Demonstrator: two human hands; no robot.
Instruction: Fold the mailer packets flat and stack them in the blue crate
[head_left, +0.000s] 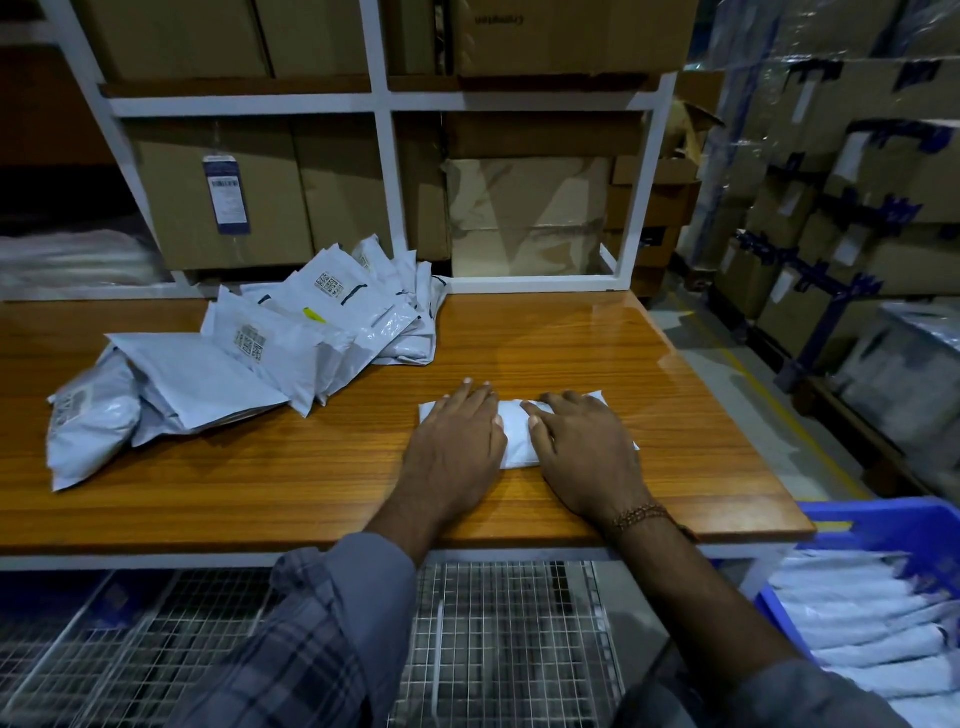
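A small white mailer packet (515, 435) lies folded on the wooden table (311, 478) near its front edge. My left hand (457, 441) presses flat on the packet's left half, fingers straight. On the right half rests my right hand (582, 447), also flat, fingers spread. A loose pile of grey-white mailer packets (270, 353) covers the table's back left. The blue crate (883, 525) stands low at the right, beside the table, with several folded packets (862, 623) stacked inside.
A white metal shelf frame (384, 182) with cardboard boxes (234, 208) rises behind the table. Wrapped cartons on pallets (841, 208) fill the right side. A wire mesh shelf (493, 649) lies under the table.
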